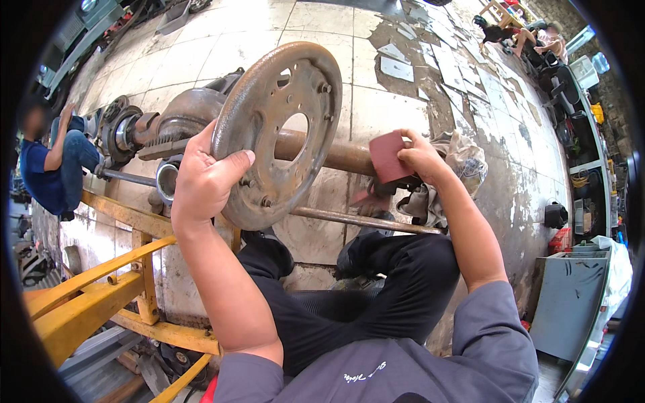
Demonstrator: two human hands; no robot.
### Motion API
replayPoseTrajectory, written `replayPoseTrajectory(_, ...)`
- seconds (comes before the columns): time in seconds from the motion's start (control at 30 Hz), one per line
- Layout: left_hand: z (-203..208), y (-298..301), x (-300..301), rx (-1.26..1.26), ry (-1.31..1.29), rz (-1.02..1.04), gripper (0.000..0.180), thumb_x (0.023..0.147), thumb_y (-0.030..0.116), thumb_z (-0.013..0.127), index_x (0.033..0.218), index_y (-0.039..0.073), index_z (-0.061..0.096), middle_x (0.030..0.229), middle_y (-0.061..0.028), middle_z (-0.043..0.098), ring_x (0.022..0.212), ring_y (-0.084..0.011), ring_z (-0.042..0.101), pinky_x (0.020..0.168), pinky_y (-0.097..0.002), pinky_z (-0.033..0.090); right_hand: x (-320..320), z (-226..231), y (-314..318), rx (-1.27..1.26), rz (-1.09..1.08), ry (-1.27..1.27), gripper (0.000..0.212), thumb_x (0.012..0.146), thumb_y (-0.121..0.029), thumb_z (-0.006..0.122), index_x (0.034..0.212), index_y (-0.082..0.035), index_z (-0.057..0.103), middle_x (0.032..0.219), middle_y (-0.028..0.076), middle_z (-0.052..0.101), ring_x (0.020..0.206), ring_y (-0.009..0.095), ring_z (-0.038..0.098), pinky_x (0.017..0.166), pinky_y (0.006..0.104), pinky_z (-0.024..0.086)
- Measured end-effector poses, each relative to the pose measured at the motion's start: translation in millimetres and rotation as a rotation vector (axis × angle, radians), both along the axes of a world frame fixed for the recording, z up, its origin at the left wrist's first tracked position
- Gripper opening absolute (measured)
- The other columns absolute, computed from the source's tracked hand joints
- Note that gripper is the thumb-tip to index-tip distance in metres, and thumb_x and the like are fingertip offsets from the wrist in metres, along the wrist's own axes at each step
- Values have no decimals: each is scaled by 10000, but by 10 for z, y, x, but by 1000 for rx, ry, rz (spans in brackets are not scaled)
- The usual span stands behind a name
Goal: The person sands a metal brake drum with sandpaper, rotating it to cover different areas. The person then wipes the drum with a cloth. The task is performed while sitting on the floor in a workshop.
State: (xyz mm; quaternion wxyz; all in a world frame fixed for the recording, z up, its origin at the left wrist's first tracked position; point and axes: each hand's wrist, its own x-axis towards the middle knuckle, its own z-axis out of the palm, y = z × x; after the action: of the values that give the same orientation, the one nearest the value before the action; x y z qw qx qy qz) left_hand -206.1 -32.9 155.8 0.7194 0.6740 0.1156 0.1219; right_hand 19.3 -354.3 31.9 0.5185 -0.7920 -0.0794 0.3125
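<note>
My left hand point(208, 178) is closed on the near left rim of a round, rusty brake backing plate point(250, 144), thumb across its face. The plate stands tilted on edge, with a large centre hole and several studs. In my right hand point(424, 160), a piece of reddish-brown sandpaper point(385, 156) is pinched between thumb and fingers, to the right of the plate and apart from it. Behind both runs a rusty axle tube point(339, 154), joined at the left to a bulky axle housing point(191, 109). A thin metal rod point(356, 220) lies below the plate.
A yellow metal frame point(91, 312) stands at the lower left. Dirty cloth rags point(465, 160) lie beyond my right wrist. Another person point(52, 151) in blue crouches at the far left. A grey cabinet point(568, 302) stands at the right. Broken tiles point(398, 69) lie on the floor ahead.
</note>
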Motion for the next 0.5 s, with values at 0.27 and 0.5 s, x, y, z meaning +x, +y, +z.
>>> replayPoseTrajectory(0.27, -44, 23, -6, 45, -17, 11, 447, 838, -10, 620, 1282, -54, 595, 1121, -95, 698, 986, -142, 651, 918, -285, 492, -629, -29, 504, -193, 539, 280, 537, 817, 79, 569, 1343, -10, 508, 1148, 114, 670, 985, 158, 626, 818, 289, 512)
replayPoseTrajectory(0.5, -44, -11, 6, 5, -64, 16, 433, 851, -28, 606, 1283, -62, 590, 1091, -85, 700, 953, -131, 657, 880, -281, 523, -522, -141, 538, 60, 439, 199, 499, 826, 81, 541, 1318, 1, 539, 1146, 116, 669, 994, 183, 644, 745, 310, 555)
